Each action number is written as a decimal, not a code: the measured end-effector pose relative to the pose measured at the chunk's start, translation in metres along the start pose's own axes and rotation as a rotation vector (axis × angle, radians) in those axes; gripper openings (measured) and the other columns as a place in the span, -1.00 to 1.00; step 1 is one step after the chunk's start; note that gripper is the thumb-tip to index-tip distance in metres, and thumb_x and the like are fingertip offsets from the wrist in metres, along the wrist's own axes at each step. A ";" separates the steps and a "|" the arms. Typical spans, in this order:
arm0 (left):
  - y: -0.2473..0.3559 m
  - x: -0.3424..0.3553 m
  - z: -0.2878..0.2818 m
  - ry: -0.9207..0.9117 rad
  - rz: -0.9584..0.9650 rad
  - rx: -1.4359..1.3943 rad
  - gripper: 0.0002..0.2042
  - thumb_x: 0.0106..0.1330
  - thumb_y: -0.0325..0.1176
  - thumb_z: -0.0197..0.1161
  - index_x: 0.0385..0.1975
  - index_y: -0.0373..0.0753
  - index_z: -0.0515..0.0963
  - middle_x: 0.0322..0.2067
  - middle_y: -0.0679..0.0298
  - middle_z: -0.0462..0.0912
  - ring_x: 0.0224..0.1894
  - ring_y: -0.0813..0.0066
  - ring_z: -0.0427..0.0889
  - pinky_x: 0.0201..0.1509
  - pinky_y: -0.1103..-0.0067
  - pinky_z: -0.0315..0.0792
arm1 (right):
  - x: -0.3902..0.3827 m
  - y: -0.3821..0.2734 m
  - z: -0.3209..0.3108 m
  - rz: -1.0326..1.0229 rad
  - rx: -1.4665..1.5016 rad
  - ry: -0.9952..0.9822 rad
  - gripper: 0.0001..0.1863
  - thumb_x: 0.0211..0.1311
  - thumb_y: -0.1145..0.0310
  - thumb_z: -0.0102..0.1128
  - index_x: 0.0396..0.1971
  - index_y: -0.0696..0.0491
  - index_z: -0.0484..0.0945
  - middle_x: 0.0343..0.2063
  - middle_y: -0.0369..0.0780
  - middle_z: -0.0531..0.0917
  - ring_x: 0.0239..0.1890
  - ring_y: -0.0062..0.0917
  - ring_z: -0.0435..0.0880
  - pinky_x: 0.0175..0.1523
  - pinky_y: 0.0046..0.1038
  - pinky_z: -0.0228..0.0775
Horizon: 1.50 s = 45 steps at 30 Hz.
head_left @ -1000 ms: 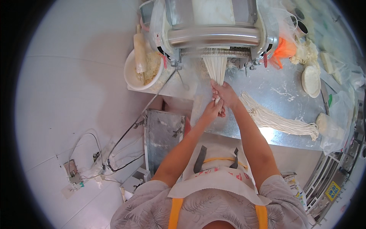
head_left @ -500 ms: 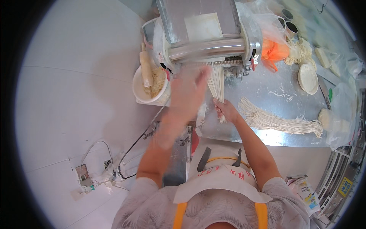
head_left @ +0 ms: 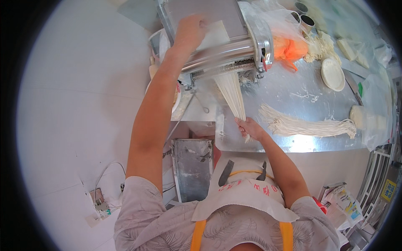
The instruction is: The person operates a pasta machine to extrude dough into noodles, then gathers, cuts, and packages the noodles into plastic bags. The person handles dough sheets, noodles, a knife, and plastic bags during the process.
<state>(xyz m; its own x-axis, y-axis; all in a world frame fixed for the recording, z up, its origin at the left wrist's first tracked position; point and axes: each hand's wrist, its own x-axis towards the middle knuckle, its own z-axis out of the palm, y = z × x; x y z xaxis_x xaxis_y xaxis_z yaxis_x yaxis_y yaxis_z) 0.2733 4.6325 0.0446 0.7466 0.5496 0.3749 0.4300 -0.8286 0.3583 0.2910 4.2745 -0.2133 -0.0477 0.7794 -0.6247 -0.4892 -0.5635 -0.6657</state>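
A metal noodle machine (head_left: 217,56) stands at the far side of the table, with a flat pale dough sheet (head_left: 219,32) entering its rollers from the tray above. Fresh noodles (head_left: 230,90) hang out below the cutter and slant toward me. My right hand (head_left: 250,127) is closed round their lower part, and the loose ends stick out beneath the fist. My left hand (head_left: 191,32) is raised over the tray, just left of the dough sheet. Its fingers are bent and partly hidden, so whether they touch or hold anything does not show.
A laid-out bundle of noodles (head_left: 307,121) lies on the metal table (head_left: 289,90) to the right. Behind it are a floury dish (head_left: 333,74), an orange bag (head_left: 289,48) and a metal cup (head_left: 307,21). My left forearm partly covers a white bowl (head_left: 177,100).
My left hand has risen from in front of the cutter to above the tray. More noodle length shows between machine and right hand, which keeps its grip. The view has shifted slightly.
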 end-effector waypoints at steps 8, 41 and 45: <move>0.006 -0.003 -0.002 -0.046 -0.005 0.071 -0.78 0.14 -0.48 0.48 -0.19 -0.24 0.74 -0.26 0.15 0.78 -0.19 0.28 0.76 -0.02 0.44 0.60 | -0.007 0.021 -0.008 0.006 -0.075 -0.024 -0.55 0.51 -0.01 0.22 -0.46 0.03 0.42 -0.65 -0.37 0.40 -0.68 -0.63 0.37 -0.55 -0.47 0.30; 0.076 -0.135 -0.007 0.216 -0.190 -0.224 -0.79 0.39 -0.27 0.31 -0.21 -0.30 0.70 -0.34 0.13 0.77 -0.25 0.29 0.75 -0.13 0.42 0.56 | -0.131 0.027 0.024 0.103 -0.151 -0.106 -0.58 0.49 -0.01 0.25 -0.44 -0.04 0.39 -0.59 -0.43 0.32 -0.61 -0.71 0.25 -0.51 -0.53 0.18; 0.048 -0.254 0.077 0.091 -0.608 -0.571 -0.64 0.40 -0.12 0.38 -0.10 -0.34 0.67 -0.30 0.27 0.75 -0.20 0.43 0.74 -0.12 0.51 0.54 | -0.158 0.020 0.040 0.069 -0.133 -0.169 -0.58 0.48 -0.01 0.26 -0.46 -0.04 0.41 -0.59 -0.44 0.32 -0.59 -0.71 0.26 -0.50 -0.54 0.18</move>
<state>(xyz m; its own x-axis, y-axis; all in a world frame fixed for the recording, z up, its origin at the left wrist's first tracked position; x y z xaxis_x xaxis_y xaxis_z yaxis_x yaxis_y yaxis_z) 0.1433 4.4450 -0.0999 0.4130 0.9101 0.0353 0.4027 -0.2172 0.8892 0.2545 4.1507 -0.1113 -0.2282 0.7663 -0.6006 -0.3614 -0.6395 -0.6786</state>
